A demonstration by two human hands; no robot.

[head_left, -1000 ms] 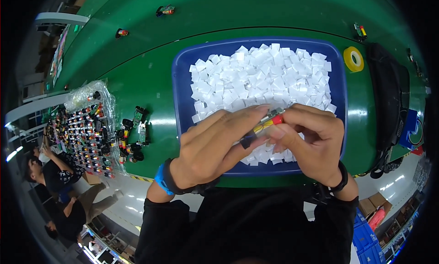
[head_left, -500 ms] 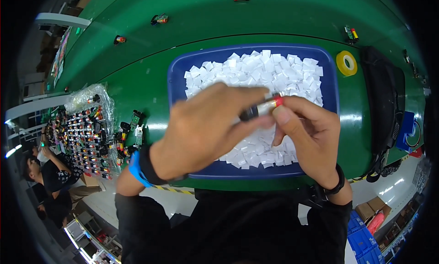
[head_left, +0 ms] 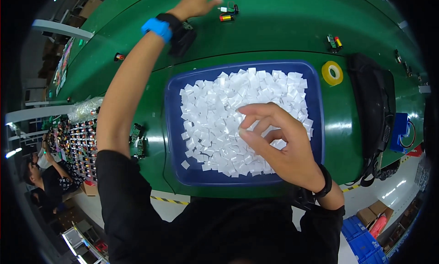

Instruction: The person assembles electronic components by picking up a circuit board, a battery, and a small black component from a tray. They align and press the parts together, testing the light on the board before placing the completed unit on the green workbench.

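Observation:
My left hand (head_left: 196, 2) is stretched far forward over the green conveyor belt (head_left: 274, 31), fingers spread and holding nothing. A small red-and-yellow cylinder (head_left: 225, 17) and a white-and-black part (head_left: 227, 9) lie on the belt just right of its fingertips. My right hand (head_left: 274, 143) hovers over the blue tray (head_left: 173, 127), which is filled with several white square pieces (head_left: 215, 117). Its fingers are loosely curled, thumb and forefinger apart, with nothing seen between them.
A yellow tape roll (head_left: 332, 73) and a black bag (head_left: 370, 104) lie right of the tray. Small parts (head_left: 137, 140) sit to its left, beside a plastic-wrapped rack of components (head_left: 77, 140). Another person (head_left: 41, 177) works at the lower left.
Both hands held a small red-tipped cylinder over the tray. My left hand has since swung up to the belt, where a cylinder now lies, and my right hand is empty.

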